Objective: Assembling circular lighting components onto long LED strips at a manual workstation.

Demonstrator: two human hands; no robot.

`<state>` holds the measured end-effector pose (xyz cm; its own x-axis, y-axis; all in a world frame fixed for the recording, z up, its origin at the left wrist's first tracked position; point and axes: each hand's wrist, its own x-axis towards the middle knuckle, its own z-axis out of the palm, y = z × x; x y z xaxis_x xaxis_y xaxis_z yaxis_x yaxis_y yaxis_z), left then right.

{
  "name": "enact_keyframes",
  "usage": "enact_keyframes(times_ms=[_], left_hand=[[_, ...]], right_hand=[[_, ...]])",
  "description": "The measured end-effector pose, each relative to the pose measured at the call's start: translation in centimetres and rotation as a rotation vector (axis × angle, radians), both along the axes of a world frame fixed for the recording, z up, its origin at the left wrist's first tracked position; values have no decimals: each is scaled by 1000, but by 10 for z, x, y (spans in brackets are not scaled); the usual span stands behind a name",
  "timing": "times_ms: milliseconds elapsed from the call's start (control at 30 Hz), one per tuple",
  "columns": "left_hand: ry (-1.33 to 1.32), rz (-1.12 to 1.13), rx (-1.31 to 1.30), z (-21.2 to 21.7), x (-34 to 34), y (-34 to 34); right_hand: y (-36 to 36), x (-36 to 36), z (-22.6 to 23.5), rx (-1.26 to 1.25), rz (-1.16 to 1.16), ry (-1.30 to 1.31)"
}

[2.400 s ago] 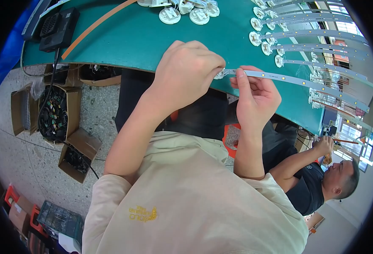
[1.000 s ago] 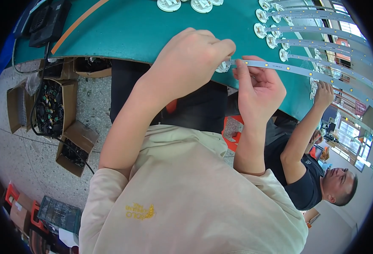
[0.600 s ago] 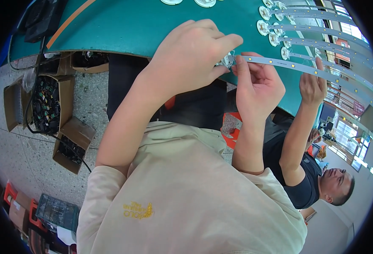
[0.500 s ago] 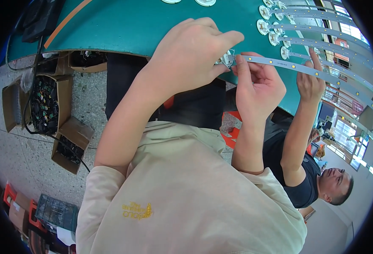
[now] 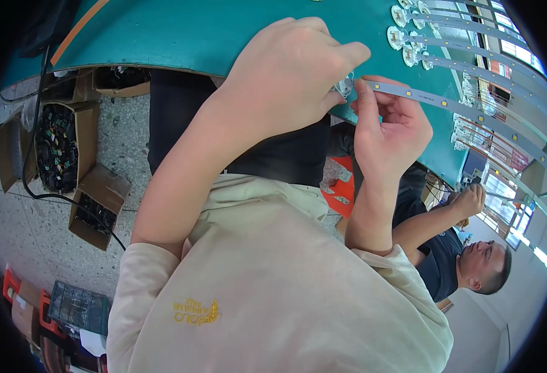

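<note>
My left hand (image 5: 298,68) is closed around a small clear-and-white end piece (image 5: 346,84), mostly hidden by its fingers. Between the thumb and fingers of my right hand (image 5: 392,127) is one end of a long pale LED strip (image 5: 444,102), dotted with small yellow chips. The strip stretches away to the right. Its near end lies close beside the end piece; whether the two are joined is too small to tell. Both hands are above the near edge of the green table (image 5: 180,37).
Several LED strips with round white end pieces (image 5: 396,37) lie at the far right. A co-worker (image 5: 444,261) sits on the right, one hand (image 5: 472,200) raised. On the floor at left are cardboard boxes of dark parts (image 5: 59,149) and a dark crate (image 5: 77,309). An orange strip (image 5: 81,31) lies on the table.
The co-worker's hand has drawn back from the far strips and down. One strip there has left its place in the row. My hands keep their grips, shifted slightly right in the picture.
</note>
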<state>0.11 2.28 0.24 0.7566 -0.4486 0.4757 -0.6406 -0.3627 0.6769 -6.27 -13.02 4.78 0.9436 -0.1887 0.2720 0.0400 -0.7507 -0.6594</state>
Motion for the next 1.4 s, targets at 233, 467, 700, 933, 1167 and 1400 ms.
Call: enact_keyframes(times_ms=[233,467,700,933,1167,1400], left_hand=[[42,-70,-84,16,9,7],[61,-119,-102,8,11,5],[82,-127,-73,10,10,9],[-118,-93,-252,10,16,22],[62,-169,-29,4,18,11],[106,-182,19,4,16,10]], right_hand=[[-2,4,3,-76,37,37],[5,2,3,-56,36,29],[1,2,1,-33,60,39],[3,1,2,13,44,46],[1,2,0,44,35,38],[1,2,0,30,38,32]])
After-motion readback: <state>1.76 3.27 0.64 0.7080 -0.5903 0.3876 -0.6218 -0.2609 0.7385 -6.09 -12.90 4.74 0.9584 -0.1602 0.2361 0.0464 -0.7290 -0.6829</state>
